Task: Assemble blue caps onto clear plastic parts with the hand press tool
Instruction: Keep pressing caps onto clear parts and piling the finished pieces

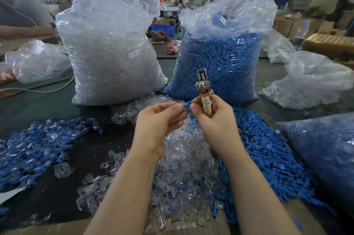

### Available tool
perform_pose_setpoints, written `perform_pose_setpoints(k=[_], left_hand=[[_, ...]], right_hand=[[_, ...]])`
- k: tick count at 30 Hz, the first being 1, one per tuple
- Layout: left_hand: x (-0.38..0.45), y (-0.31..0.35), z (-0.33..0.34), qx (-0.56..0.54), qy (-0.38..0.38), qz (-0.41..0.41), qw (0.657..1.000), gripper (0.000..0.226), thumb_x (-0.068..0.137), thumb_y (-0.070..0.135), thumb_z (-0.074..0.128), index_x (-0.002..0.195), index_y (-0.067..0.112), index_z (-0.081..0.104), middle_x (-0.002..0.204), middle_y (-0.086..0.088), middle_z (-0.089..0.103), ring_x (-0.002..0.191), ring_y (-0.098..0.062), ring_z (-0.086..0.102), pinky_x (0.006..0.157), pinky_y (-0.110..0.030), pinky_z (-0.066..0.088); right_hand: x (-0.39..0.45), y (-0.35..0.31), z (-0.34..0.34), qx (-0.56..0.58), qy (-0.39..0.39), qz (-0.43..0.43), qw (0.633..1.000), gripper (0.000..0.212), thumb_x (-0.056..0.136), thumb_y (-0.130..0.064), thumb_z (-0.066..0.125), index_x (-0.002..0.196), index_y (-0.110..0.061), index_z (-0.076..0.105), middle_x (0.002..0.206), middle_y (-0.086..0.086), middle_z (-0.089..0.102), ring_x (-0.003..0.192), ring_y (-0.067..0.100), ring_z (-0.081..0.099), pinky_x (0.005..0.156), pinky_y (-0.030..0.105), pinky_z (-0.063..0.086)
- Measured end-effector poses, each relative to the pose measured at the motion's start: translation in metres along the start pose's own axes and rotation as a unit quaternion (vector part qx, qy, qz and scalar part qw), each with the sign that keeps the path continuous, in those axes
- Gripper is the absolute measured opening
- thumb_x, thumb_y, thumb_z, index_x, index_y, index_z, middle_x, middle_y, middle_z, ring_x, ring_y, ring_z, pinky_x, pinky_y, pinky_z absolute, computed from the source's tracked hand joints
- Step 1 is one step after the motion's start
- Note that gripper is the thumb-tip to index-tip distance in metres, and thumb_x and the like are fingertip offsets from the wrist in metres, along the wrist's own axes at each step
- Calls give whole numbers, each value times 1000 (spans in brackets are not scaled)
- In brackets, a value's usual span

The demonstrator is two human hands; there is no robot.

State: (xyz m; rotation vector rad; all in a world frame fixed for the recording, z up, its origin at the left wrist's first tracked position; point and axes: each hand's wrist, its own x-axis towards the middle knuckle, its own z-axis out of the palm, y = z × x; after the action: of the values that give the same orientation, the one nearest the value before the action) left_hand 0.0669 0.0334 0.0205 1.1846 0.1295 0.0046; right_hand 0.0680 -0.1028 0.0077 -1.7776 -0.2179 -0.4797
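Step in hand, as judged: seating a blue cap (186, 103) on a clear part before pressing.

Left hand (159, 122): grip closed in a fingertip pinch on the blue cap, held in the air above the loose heap of clear parts (183, 158). Whether a clear part sits under the cap cannot be told; fingers hide it.

Right hand (214, 118): grip clenched around the wrapped handle of the hand press tool (204, 91), tool upright, metal head pointing away, above both hands. Right fingertips touching the cap as well. Head of the tool apparently holding nothing.

To do the step well:
- Align cap square to the clear part before any squeeze; a tilted cap likely to jam or crack the clear plastic.
- Keep the pinch low on the part, clear of the tool head.
- Bring the part to the head, not the head to the part; keep the tool steady.
- Squeeze once, firmly; check for a flush seat.

Appearance of the task's things: cap small, opaque, bright blue, matt. Clear parts transparent, glossy, tubular, hard to tell apart in the heap.

Supplies on the bench (28, 104): bag of clear parts (115, 58) left, bag of blue caps (220, 66) right, loose blue caps (268, 148) beside the right arm, blue-and-clear pieces (38, 148), probably assembled, at far left.
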Motion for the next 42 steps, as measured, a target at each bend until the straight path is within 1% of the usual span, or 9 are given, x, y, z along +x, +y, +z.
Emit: perform_pose_setpoints(k=[3, 12, 16, 20, 26, 28, 32, 37, 42], left_hand=[[-2, 1, 4, -17, -7, 2, 1000, 5, 83, 2, 72, 83, 7, 70, 73, -8, 75, 67, -13, 73, 57, -20, 56], [-6, -2, 11, -12, -12, 20, 1000, 7, 81, 1, 73, 82, 7, 72, 80, -12, 76, 74, -17, 73, 62, -21, 57], [-9, -3, 14, 9, -6, 55, 998, 6, 82, 0, 72, 84, 6, 73, 78, -9, 76, 73, -15, 73, 62, -20, 56], [-10, -3, 15, 43, 8, 100, 994, 6, 82, -1, 73, 86, 3, 73, 77, -8, 76, 73, -15, 74, 65, -20, 57], [-7, -5, 15, 103, 41, 151, 982, 7, 81, -1, 74, 81, 6, 72, 72, -5, 74, 71, -14, 73, 61, -17, 53], [-7, -6, 14, 113, 50, 164, 979, 8, 81, 2, 75, 79, 9, 72, 71, -3, 74, 70, -13, 72, 61, -16, 53], [-5, -6, 12, 125, 59, 181, 974, 10, 83, 2, 73, 78, 11, 71, 67, 0, 72, 65, -9, 70, 62, -18, 54], [-3, -6, 10, 124, 54, 189, 973, 9, 87, 3, 69, 81, 9, 69, 66, 1, 70, 65, -8, 67, 64, -17, 54], [-2, -7, 8, 126, 48, 198, 971, 10, 89, 1, 65, 83, 9, 68, 71, -1, 70, 65, -6, 66, 64, -16, 53]], right_hand=[[-1, 0, 1, 3, 23, -7, 1000, 17, 91, -16, 68, 81, -28, 62, 75, -3, 67, 71, 11, 63, 66, 24, 52], [1, 5, 3, -11, 52, -17, 998, 20, 90, -16, 69, 81, -32, 61, 78, -18, 67, 71, 2, 63, 66, 17, 50], [0, 5, 3, -11, 49, -6, 999, 14, 89, -18, 69, 84, -29, 63, 79, -11, 69, 74, 6, 65, 71, 30, 55], [0, 2, 4, -15, 46, -4, 999, 13, 90, -19, 68, 83, -29, 63, 77, -9, 68, 73, 6, 64, 70, 31, 55], [1, 2, 5, -40, 26, -2, 999, 10, 91, -18, 67, 84, -24, 63, 72, -5, 66, 69, 12, 62, 66, 35, 53], [1, 2, 4, -48, 14, -4, 999, 7, 91, -19, 66, 85, -22, 64, 73, -2, 67, 70, 16, 62, 67, 39, 53], [1, -1, -1, -44, -26, -7, 999, 14, 91, -18, 65, 85, -31, 64, 80, -14, 69, 70, 5, 63, 67, 24, 52], [2, 3, -16, -98, -94, 43, 990, 6, 88, -21, 65, 91, -26, 67, 82, -8, 70, 78, 8, 64, 74, 33, 54], [0, 3, -19, -99, -155, 75, 980, 10, 87, -16, 66, 91, -25, 67, 80, -9, 67, 74, 6, 62, 71, 30, 52]])
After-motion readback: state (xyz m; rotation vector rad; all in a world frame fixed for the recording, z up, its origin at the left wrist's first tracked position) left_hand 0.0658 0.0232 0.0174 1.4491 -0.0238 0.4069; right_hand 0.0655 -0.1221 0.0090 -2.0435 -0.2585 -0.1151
